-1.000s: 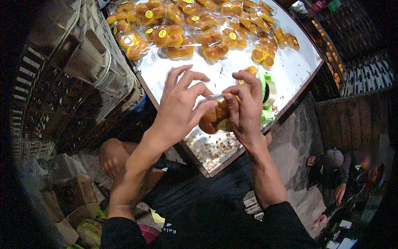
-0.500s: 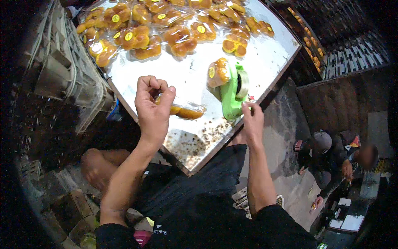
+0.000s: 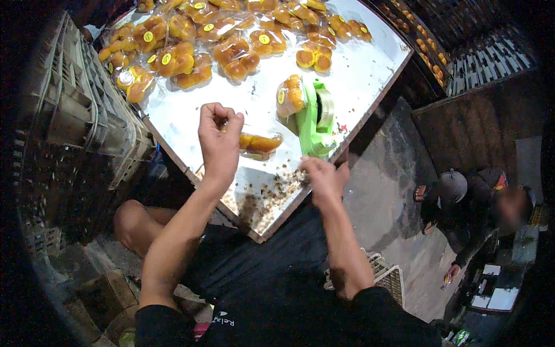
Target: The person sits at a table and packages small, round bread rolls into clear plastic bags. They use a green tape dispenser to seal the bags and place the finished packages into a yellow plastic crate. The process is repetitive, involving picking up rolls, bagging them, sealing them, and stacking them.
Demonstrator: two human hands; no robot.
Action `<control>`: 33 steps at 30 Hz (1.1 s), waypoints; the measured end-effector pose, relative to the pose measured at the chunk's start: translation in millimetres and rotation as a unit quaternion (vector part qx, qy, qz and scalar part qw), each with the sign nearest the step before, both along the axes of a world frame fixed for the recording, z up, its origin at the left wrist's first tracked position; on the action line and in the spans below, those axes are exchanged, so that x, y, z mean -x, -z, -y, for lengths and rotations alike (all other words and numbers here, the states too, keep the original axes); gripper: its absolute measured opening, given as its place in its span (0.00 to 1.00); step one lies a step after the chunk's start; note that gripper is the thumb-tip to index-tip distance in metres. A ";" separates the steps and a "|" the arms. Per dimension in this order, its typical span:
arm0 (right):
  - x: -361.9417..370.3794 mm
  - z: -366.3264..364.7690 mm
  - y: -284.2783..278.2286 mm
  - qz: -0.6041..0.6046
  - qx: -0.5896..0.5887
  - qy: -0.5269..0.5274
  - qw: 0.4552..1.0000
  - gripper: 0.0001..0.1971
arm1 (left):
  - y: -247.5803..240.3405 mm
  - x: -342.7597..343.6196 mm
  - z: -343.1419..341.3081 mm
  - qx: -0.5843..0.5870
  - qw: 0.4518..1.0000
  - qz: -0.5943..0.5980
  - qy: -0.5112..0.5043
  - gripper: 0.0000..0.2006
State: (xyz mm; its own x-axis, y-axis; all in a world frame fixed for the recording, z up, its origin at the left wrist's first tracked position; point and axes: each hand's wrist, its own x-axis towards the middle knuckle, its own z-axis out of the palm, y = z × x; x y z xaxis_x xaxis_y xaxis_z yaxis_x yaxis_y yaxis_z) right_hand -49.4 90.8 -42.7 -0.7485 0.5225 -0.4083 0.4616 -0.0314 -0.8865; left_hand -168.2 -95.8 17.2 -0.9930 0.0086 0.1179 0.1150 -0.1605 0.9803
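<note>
Your left hand [image 3: 219, 144]: thumb and fingers pinched together on the near end of a bagged bun [image 3: 263, 144]. The bun sticks out to the right of your fist, clear wrap around it, over the front part of the white table [image 3: 263, 95]. Can't tell if its underside touches the surface.

Your right hand [image 3: 325, 182]: at the table's right front edge, fingers curled, tips just below the lower end of the green tape dispenser [image 3: 308, 127]. Can't tell whether those fingertips are together or have tape between them; slightly blurred.

Dispenser stands right of the bun you're holding, tape roll [image 3: 326, 110] on its right side. A second bagged bun [image 3: 291, 97] with a yellow sticker sits against its upper left side.

Dark specks [image 3: 260, 202] cover the table corner nearest you. Pile of bagged buns [image 3: 234, 55] along the far side, many with yellow round stickers, some overlapping.

Further out: stacked plastic crates [image 3: 87, 92] on your left, a pale crate [image 3: 393, 274] by your right elbow, rows of buns [image 3: 425, 46] beyond the table's right edge, a person in a grey cap [image 3: 452, 187] low on the right.
</note>
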 end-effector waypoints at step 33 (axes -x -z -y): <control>268.4 -162.6 28.2 -0.137 -0.672 -0.225 0.692 0.27 | 25.7 79.5 -20.2 0.144 0.945 0.226 0.187 0.21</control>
State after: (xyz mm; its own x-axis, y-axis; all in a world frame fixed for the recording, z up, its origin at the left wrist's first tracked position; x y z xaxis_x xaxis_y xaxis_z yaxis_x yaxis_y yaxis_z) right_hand -317.8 253.4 -70.9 -0.9118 -0.0180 0.4102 -0.0340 0.9989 -0.0317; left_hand -247.7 -75.6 -8.5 -0.8626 0.3354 -0.3787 -0.3382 0.1744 0.9248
